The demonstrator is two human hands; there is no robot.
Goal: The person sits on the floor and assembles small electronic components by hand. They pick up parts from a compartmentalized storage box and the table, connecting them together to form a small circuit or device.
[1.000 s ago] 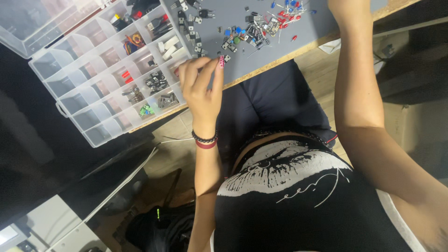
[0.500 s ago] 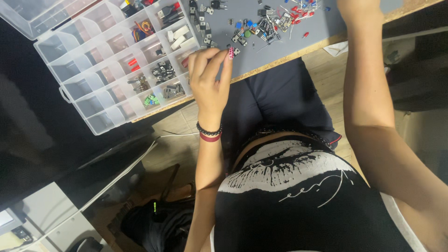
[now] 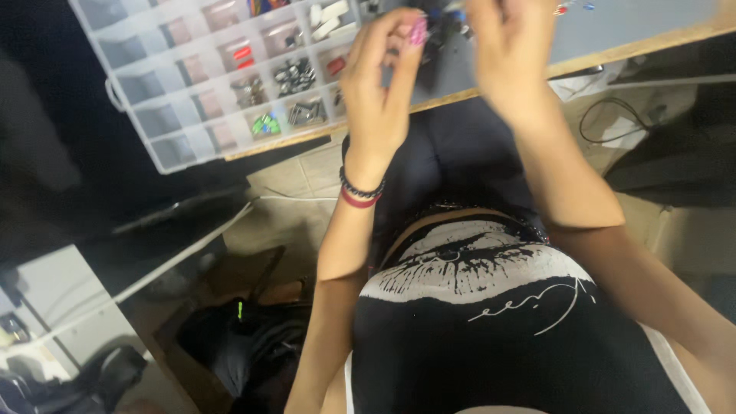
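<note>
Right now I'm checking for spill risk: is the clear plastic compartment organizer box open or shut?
Open: the clear plastic compartment organizer box shows no lid over its compartments, with small parts exposed.

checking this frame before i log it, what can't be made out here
Head view only:
- Left hand: whether it pinches anything; motion blur.
- Right hand: blurred, fingers cut off by the top edge.
- Parts in the organizer box: too small to identify.
- Loose parts on the grey mat: mostly hidden behind the hands.

Compartment box [image 3: 222, 84] on grey table [image 3: 644, 31]
</note>
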